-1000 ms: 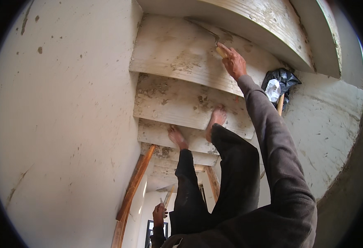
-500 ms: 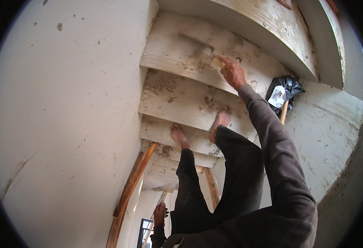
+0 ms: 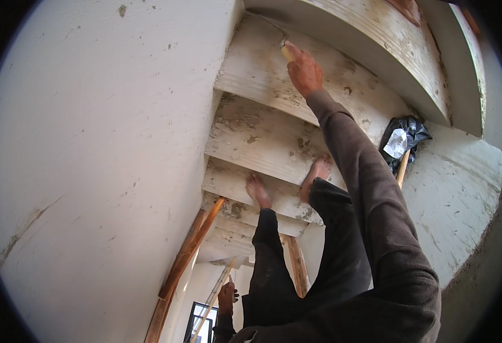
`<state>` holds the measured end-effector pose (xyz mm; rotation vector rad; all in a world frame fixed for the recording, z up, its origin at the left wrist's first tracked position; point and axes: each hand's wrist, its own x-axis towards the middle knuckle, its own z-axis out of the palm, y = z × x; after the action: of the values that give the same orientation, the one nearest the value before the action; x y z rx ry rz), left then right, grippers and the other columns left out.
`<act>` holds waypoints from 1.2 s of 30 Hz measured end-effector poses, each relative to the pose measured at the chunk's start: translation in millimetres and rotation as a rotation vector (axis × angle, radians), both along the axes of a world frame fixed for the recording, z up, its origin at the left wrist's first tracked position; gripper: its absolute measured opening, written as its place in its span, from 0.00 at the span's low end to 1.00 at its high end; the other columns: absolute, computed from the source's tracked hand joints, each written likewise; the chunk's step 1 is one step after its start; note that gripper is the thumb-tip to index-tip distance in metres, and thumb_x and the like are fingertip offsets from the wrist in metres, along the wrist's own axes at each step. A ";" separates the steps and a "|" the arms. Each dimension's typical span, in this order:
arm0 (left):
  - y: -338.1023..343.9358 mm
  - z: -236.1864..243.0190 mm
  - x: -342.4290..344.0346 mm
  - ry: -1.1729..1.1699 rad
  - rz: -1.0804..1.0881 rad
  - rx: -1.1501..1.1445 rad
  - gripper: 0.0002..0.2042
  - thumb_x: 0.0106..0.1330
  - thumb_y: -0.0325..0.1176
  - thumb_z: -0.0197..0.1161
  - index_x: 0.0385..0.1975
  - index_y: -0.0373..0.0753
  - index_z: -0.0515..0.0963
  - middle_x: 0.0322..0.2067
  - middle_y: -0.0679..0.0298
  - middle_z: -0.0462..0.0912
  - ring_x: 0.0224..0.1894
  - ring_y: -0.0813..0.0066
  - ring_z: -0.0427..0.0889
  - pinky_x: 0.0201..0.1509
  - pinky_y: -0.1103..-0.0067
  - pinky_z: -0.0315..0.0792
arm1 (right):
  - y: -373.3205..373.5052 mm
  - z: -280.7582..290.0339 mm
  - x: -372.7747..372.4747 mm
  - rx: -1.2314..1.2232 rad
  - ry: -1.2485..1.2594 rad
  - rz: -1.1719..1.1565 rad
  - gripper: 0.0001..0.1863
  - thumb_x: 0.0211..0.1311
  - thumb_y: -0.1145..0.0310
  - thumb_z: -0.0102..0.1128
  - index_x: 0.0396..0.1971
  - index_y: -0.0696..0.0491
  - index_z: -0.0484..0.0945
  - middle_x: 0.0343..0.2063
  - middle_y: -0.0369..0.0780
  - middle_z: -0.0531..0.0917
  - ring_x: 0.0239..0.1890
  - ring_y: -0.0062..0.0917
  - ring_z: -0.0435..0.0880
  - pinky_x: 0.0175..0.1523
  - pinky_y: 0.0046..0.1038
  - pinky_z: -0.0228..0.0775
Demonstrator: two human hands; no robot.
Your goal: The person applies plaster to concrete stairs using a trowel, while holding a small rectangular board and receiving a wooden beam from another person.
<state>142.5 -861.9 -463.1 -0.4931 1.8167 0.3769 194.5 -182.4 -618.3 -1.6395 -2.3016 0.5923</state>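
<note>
Right hand (image 3: 304, 71) grip clenched on small pale tool (image 3: 287, 51), tip poking past fingers onto stair tread (image 3: 262, 74); left hand (image 3: 225, 297) unclear.

Rough, matt, stained whitewashed stair treads (image 3: 262, 137)

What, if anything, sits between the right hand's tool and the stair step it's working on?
Nothing visible. The right hand presses a small pale tool, too small to identify, straight onto the white-coated stair step. That step is bare around the contact spot. The black bag lies off to the right against the wall, and both bare feet stand two steps lower.
</note>
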 end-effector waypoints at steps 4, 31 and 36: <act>-8.1 -4.2 4.5 -0.006 -0.016 0.003 0.25 0.66 0.50 0.59 0.53 0.35 0.73 0.33 0.60 0.79 0.29 0.73 0.79 0.30 0.78 0.71 | 2.4 -3.7 -10.2 0.002 -0.020 0.008 0.29 0.56 0.75 0.49 0.60 0.39 0.71 0.40 0.48 0.79 0.44 0.45 0.80 0.49 0.44 0.71; -8.5 -14.0 6.8 -0.045 -0.051 0.053 0.28 0.65 0.52 0.59 0.54 0.34 0.73 0.35 0.58 0.79 0.31 0.72 0.79 0.33 0.77 0.72 | -104.8 13.0 38.0 -0.148 -0.019 0.445 0.31 0.52 0.77 0.52 0.59 0.42 0.71 0.36 0.45 0.78 0.34 0.42 0.82 0.39 0.41 0.75; -7.7 -14.2 1.3 -0.045 -0.026 0.015 0.28 0.64 0.52 0.59 0.54 0.35 0.73 0.34 0.60 0.79 0.30 0.73 0.79 0.32 0.78 0.72 | -115.8 20.0 54.1 -0.170 0.085 0.401 0.32 0.51 0.77 0.52 0.60 0.41 0.70 0.37 0.46 0.78 0.35 0.43 0.82 0.41 0.41 0.75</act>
<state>143.8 -869.6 -477.3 -0.4638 1.7735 0.3591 248.7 -298.2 -598.3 -1.1867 -2.5913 0.9465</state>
